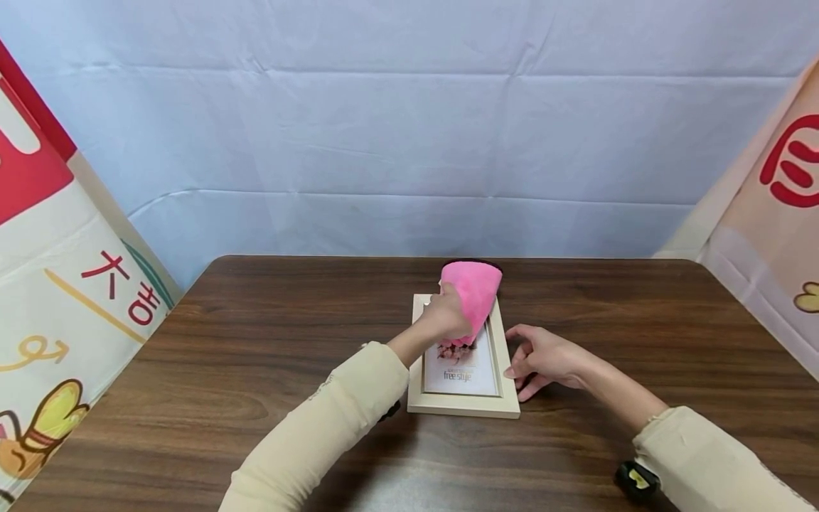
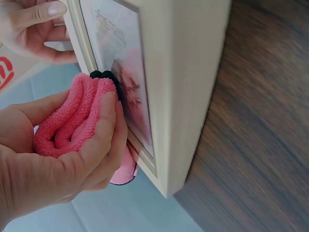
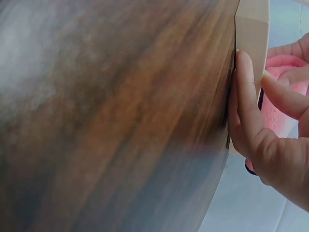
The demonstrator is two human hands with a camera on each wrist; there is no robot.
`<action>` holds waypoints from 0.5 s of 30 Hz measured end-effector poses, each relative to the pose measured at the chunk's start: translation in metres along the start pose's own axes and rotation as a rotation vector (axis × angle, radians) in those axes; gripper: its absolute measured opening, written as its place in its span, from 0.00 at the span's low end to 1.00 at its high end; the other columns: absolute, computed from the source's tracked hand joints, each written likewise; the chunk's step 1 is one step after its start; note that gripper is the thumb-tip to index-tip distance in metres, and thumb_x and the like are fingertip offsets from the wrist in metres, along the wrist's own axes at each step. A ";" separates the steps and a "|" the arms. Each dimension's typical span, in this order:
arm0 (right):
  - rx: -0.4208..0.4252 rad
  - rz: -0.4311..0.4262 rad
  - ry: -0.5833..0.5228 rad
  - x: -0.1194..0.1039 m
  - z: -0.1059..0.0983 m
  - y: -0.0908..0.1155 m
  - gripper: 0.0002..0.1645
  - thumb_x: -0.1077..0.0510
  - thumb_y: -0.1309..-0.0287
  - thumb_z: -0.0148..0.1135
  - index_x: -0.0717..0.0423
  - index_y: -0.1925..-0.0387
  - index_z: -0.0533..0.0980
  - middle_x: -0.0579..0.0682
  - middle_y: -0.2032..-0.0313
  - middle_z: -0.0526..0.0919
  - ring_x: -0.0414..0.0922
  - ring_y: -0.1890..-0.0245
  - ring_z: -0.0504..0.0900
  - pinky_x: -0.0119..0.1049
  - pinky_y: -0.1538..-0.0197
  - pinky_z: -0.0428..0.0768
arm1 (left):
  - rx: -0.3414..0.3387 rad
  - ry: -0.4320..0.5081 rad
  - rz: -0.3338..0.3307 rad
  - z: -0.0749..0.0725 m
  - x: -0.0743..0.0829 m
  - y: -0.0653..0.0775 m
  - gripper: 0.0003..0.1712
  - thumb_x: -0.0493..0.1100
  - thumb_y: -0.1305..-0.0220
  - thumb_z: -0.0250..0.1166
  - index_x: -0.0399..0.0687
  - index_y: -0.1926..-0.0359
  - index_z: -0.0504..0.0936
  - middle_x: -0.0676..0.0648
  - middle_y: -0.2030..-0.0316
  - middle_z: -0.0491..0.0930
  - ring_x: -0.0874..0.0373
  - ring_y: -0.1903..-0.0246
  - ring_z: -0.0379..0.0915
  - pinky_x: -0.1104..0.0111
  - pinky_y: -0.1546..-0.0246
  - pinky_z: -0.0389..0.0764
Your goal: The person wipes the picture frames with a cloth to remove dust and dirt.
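Observation:
A cream picture frame point(image 1: 463, 405) lies flat on the brown wooden table, its picture showing pink flowers and the words "free style". My left hand point(image 1: 446, 314) grips a folded pink cloth point(image 1: 476, 288) with dark edging, which lies over the upper part of the picture. In the left wrist view, the fingers curl round the bunched cloth point(image 2: 72, 125) right at the picture's surface. At the frame's right side is my right hand point(image 1: 547, 358), thumb on the top edge and fingers along the outer side. In the right wrist view this hand point(image 3: 270, 140) pinches the frame's border point(image 3: 252, 38).
The wooden table point(image 1: 288, 327) reaches back to a pale blue cloth backdrop point(image 1: 384, 142). Printed banners hang at the left point(image 1: 77, 284) and right point(image 1: 780, 213). A dark device point(image 1: 636, 480) is strapped at the right wrist.

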State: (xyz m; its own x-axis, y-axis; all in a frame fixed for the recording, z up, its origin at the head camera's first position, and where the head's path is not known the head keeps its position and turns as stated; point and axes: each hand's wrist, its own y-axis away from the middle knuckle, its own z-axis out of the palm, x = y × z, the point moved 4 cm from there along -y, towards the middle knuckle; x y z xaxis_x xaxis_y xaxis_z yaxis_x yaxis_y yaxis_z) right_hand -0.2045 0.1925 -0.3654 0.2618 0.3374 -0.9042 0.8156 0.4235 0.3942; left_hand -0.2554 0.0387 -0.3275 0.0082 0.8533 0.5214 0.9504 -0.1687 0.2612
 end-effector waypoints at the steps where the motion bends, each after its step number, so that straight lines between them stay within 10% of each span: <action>1: 0.000 0.000 0.001 0.000 0.000 0.000 0.37 0.73 0.47 0.57 0.69 0.40 0.49 0.60 0.71 0.71 0.50 0.74 0.76 0.47 0.68 0.84 | -0.003 0.001 -0.003 0.001 0.001 0.000 0.54 0.36 0.54 0.68 0.35 0.33 0.43 0.30 0.50 0.67 0.49 0.66 0.71 0.72 0.80 0.77; 15: -0.002 0.001 -0.007 0.000 0.000 0.000 0.37 0.73 0.47 0.57 0.69 0.40 0.49 0.60 0.71 0.71 0.50 0.74 0.76 0.47 0.69 0.84 | -0.025 0.087 -0.036 -0.011 -0.012 -0.002 0.53 0.33 0.53 0.68 0.34 0.33 0.42 0.29 0.51 0.67 0.51 0.75 0.79 0.68 0.80 0.83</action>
State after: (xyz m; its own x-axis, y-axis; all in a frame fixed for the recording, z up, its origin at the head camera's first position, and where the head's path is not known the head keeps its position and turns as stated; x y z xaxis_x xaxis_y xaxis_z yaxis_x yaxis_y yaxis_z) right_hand -0.2045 0.1931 -0.3657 0.2667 0.3317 -0.9049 0.8144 0.4245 0.3957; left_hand -0.2608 0.0233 -0.3258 -0.0544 0.8129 0.5799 0.9415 -0.1517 0.3010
